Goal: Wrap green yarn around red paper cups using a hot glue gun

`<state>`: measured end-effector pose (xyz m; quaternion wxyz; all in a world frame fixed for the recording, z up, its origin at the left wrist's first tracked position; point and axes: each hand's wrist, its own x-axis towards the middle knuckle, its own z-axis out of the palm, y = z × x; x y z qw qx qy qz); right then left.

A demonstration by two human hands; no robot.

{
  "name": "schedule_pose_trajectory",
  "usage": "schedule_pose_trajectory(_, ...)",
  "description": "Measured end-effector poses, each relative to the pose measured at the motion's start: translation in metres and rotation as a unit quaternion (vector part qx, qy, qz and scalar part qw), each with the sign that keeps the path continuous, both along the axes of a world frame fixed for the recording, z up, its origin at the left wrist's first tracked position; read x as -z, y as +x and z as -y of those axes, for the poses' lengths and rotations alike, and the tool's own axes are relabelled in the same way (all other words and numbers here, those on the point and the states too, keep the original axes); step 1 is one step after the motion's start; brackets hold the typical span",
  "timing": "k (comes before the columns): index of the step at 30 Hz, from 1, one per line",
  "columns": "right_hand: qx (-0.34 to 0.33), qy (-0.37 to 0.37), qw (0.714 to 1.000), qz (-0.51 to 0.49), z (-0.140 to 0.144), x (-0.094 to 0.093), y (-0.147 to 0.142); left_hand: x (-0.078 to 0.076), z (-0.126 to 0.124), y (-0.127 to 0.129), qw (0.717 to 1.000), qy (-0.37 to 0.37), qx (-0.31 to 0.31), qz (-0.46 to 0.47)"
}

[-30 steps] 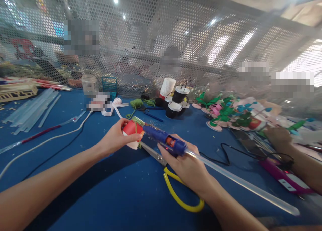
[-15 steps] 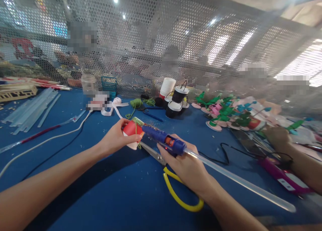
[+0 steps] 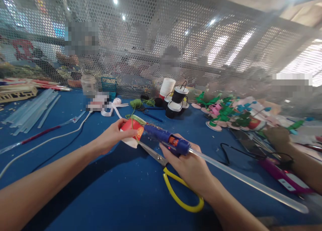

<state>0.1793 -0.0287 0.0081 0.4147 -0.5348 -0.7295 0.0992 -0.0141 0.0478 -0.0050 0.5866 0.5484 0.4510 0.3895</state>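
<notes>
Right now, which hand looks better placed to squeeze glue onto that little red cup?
The right hand, probably. It already grips the blue glue gun, whose nozzle reaches the red cup. The left hand is busy pinching the cup and holding it above the table.

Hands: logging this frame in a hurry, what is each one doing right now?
Left hand: closed on the red paper cup.
Right hand: closed on the blue glue gun, nozzle at the cup.
</notes>
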Motion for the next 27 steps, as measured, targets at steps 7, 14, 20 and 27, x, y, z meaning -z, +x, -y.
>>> schedule_pose_trajectory(7, 0.002, -0.001, 1.000, 0.003, 0.000, 0.000, 0.001, -0.001, 0.000, 0.000, 0.999, -0.027, 0.008, 0.044)
schedule_pose_trajectory(14, 0.014, 0.018, 1.000, 0.016, -0.002, -0.001, 0.003, -0.006, 0.001, 0.000, 0.996, -0.047, 0.017, 0.076)
schedule_pose_trajectory(20, 0.018, 0.003, 1.000, -0.005, -0.003, -0.001, 0.003, -0.006, -0.001, -0.003, 0.995, -0.038, 0.033, 0.083)
schedule_pose_trajectory(27, -0.008, -0.080, 0.994, -0.078, -0.007, -0.006, 0.011, -0.004, -0.005, -0.005, 0.990, -0.054, 0.037, 0.126)
